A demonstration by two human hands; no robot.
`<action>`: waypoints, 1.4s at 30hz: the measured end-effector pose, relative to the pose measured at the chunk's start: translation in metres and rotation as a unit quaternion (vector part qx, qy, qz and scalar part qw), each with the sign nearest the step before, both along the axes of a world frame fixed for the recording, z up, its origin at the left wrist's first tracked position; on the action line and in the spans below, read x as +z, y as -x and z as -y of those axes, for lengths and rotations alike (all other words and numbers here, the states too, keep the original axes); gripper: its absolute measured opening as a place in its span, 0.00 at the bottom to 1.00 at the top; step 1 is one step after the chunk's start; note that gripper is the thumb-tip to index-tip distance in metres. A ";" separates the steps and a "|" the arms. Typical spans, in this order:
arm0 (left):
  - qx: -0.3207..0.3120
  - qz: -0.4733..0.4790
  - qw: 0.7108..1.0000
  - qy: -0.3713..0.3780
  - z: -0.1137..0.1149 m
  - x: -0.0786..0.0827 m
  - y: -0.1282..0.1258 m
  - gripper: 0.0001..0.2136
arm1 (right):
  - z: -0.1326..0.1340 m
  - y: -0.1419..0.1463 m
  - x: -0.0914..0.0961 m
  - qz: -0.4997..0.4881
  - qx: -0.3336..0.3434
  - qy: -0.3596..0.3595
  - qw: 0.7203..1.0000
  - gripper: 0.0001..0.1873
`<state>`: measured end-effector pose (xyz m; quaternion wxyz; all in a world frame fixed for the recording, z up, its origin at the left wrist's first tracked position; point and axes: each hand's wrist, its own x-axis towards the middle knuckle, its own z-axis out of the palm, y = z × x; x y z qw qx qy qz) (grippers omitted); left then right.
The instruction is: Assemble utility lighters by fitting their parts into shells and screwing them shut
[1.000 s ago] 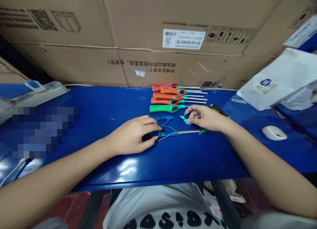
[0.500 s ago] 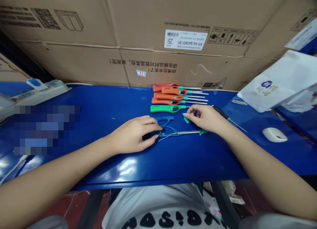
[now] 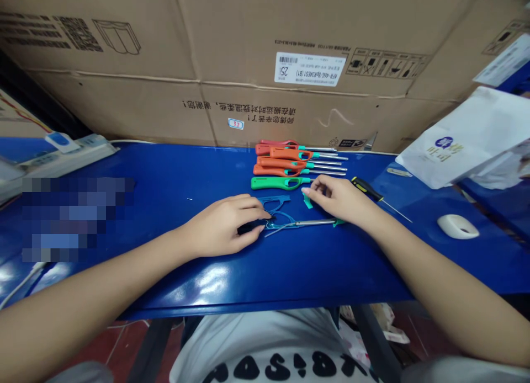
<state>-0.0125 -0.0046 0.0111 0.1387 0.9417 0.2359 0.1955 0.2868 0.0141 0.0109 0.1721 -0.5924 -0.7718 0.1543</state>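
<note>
My left hand (image 3: 229,225) lies on the tabletop, thumb and fingers closed on the near half of an opened blue stick lighter (image 3: 284,224); its inner parts are partly covered by the fingers. A metal tube (image 3: 317,223) runs right from that half, with another green bit (image 3: 338,222) at its end. The loose blue shell half (image 3: 278,199) lies just beyond. Between thumb and fingertips of my right hand (image 3: 337,195) is a small green plastic piece (image 3: 308,202). Behind the hands are a green stick lighter (image 3: 269,183) and several orange-red stick lighters (image 3: 281,162).
A black-and-yellow screwdriver (image 3: 367,189) rests right of my right hand, near a white mouse-shaped object (image 3: 457,227). A white paper bag (image 3: 464,140) stands at the back right. The large cardboard box (image 3: 232,52) walls off the rear. At left is a power strip (image 3: 62,159).
My right hand has shifted slightly left with the green piece, which now hangs a little lower and more upright. The screwdriver handle shows more fully. My left hand stays in place.
</note>
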 end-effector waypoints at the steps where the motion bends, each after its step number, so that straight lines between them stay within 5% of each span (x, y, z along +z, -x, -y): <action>1: 0.000 -0.001 1.000 -0.001 0.000 0.000 0.000 0.13 | 0.000 0.001 -0.001 -0.002 0.010 0.003 1.000 0.17; 7: 0.000 -0.009 1.000 -0.002 -0.001 -0.001 0.000 0.13 | 0.000 0.002 -0.001 0.019 0.045 0.004 0.999 0.14; 12: 0.004 -0.011 1.000 -0.009 -0.001 -0.001 0.001 0.13 | 0.002 -0.001 0.007 0.059 -0.003 -0.032 0.998 0.11; 19: 0.023 -0.043 0.998 -0.048 -0.005 0.004 0.005 0.13 | 0.008 -0.010 0.015 0.126 0.165 -0.027 0.978 0.10; 27: 0.055 -0.079 0.995 -0.013 -0.001 0.004 0.002 0.11 | 0.022 0.014 0.010 0.005 0.287 -0.051 0.957 0.07; 42: 0.096 -0.042 0.988 0.115 0.012 0.002 -0.006 0.11 | 0.028 0.031 -0.007 -0.077 0.311 -0.028 0.947 0.06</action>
